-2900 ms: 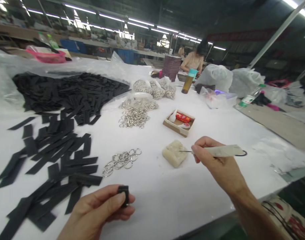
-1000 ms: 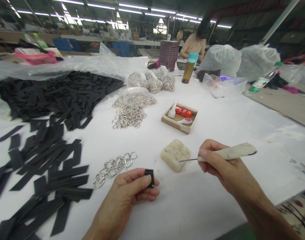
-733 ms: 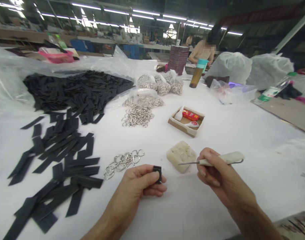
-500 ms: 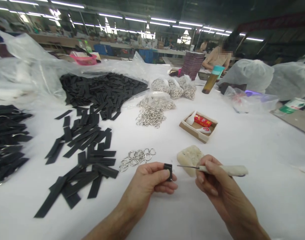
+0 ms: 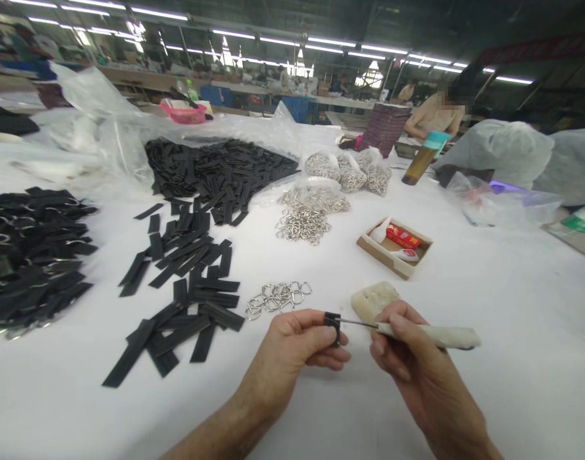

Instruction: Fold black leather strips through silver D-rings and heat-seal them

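Between the thumb and fingers of my left hand (image 5: 292,351) is a small folded black strip (image 5: 331,321), held upright. My right hand (image 5: 417,358) is closed around the pale handle of an awl (image 5: 448,336). The awl's thin metal shaft points left, and its tip meets the upper part of the strip; whether it has gone in, I cannot tell. Behind the right fingers lies a whitish block (image 5: 373,300), partly hidden. A small cluster of metal D-rings (image 5: 278,298) lies just beyond my left hand.
Loose black strips (image 5: 191,268) spread to the left, with a bigger heap (image 5: 220,169) behind. At far left are strips fitted with rings (image 5: 34,255). More rings (image 5: 302,223) lie near bagged ones (image 5: 352,172). A shallow box (image 5: 395,248) holds glue-like tubes. A bottle (image 5: 425,158) stands farther back; a person sits beyond.
The awl's tip, apart from the black strip before, now touches it. My two hands are closer together. The whole view has shifted, so the table's things appear farther right.
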Demonstrator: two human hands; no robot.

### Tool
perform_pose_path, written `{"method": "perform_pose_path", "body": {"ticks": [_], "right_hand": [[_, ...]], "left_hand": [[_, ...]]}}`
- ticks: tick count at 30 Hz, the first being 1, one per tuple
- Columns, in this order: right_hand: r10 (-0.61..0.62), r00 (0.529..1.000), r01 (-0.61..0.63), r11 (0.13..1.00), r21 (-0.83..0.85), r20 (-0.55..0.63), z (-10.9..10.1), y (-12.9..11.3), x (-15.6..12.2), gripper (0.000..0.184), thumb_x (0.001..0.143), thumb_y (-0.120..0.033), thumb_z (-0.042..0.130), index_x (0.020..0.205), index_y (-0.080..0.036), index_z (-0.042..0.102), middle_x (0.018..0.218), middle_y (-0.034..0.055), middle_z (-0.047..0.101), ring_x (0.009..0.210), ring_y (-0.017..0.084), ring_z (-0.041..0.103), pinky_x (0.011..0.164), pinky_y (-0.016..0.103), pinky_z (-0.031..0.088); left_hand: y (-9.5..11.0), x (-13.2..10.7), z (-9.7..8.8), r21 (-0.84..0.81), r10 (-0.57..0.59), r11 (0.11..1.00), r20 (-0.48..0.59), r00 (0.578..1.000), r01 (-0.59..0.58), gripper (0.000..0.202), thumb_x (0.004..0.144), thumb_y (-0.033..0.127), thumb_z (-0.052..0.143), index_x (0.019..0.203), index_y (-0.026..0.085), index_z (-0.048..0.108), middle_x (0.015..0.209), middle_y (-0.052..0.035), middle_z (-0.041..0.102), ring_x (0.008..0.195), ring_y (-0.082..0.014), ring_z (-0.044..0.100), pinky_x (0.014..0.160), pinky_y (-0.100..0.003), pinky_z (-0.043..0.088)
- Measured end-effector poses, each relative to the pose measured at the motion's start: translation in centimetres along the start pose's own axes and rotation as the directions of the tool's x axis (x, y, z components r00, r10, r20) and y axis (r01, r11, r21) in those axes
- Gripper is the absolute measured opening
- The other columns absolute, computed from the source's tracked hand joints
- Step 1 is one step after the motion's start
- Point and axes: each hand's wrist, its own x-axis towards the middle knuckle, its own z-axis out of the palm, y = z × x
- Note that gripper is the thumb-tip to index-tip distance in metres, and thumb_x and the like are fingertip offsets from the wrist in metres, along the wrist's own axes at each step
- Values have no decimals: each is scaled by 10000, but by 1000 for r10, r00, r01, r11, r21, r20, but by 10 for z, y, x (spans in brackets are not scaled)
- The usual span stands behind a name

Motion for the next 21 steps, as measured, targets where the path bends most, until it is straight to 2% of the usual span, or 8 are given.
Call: {"method": "perform_pose_path", "body": {"ticks": [6,14,21], "right_hand": [[-4,1000,3,1000,-28,-31,4,1,1,202,807,-360,614,736,-192,528,571,-16,550,415,45,274,431,183,244],[-14,999,16,999,-48,34,3,8,6,230,841,-350,581,702,-186,497,593,-22,548,424,44,267,437,197,210],[-14,999,17,998,-58,44,5,9,5,228,857,-334,560,699,-182,496,601,-25,542,433,43,267,448,203,212]], "left_hand": [[-1,1,-1,0,4,1000,3,1000,-4,130,725,216,665,785,108,703,806,-91,718,657,-166,660,646,-269,536],[-2,2,-2,-16,12,1000,-7,1000,-13,134,732,199,657,805,95,701,799,-94,716,651,-164,661,638,-262,543],[-3,3,-3,-23,21,1000,-9,1000,-21,114,754,189,645,785,91,694,788,-84,712,632,-147,657,627,-244,546]]}}
